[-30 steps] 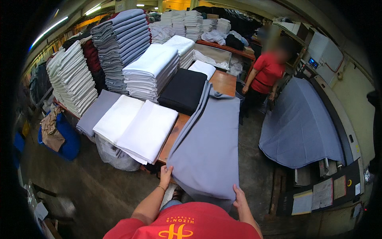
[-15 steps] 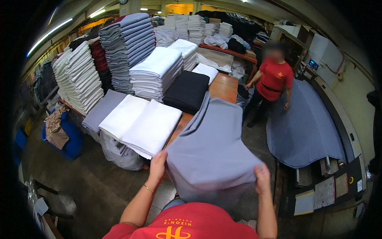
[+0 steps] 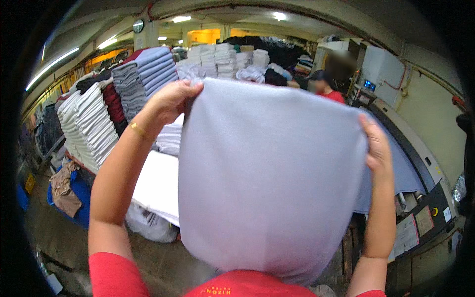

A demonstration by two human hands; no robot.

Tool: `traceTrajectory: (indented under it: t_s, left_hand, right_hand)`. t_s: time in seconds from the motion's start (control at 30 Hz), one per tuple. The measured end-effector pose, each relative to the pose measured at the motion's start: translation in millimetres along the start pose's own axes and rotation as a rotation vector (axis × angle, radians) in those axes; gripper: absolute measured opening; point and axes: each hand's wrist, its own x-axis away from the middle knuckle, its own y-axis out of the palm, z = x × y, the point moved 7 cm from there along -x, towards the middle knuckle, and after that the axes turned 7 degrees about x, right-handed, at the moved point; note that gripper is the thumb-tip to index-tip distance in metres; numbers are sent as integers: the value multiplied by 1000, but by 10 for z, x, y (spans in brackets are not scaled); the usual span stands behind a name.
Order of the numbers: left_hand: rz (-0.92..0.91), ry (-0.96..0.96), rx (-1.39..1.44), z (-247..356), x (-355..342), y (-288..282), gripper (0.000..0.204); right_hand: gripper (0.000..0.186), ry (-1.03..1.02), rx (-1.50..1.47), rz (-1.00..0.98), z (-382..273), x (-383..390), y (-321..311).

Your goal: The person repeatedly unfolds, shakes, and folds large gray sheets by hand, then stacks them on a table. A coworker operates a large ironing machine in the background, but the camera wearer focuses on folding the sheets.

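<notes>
I hold a light grey cloth (image 3: 267, 178) raised and stretched out in front of me, hiding much of the table behind it. My left hand (image 3: 175, 99) has its fingers closed on the cloth's upper left corner, a gold bangle on that wrist. At the upper right corner my right hand (image 3: 374, 143) grips the cloth along its edge. Folded white cloths (image 3: 153, 183) lie just left of it, partly covered from view.
Tall stacks of white (image 3: 86, 123) and grey (image 3: 128, 89) folded linens stand at left, above a blue bin (image 3: 79, 203). A co-worker in red (image 3: 331, 94) is partly hidden behind my cloth. A large machine (image 3: 425, 163) with grey fabric lines the right wall.
Both my hands have risen from low near my body to about head level, lifting the grey cloth upright off the table. The co-worker is now mostly screened by it.
</notes>
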Motion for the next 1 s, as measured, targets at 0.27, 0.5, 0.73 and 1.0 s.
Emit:
traceTrajectory:
  t_s: [0.27,0.5,0.73,1.0]
  left_hand:
    - [-9,328,-69,1094,-1696,-319,48]
    - [-82,635,-260,2189,-1263,-520,52]
    - [522,351,-845,-569,199,-1731,48]
    - [423,-243,-666,-4432,2277,-933,25]
  right_hand:
    - [20,-394,-45,153,-646,-1547,435]
    - [35,-563,3,164,-1290,-1183,827]
    - [19,-84,215,87,852,96,1102]
    - [29,414,726,199,4444,2390,581]
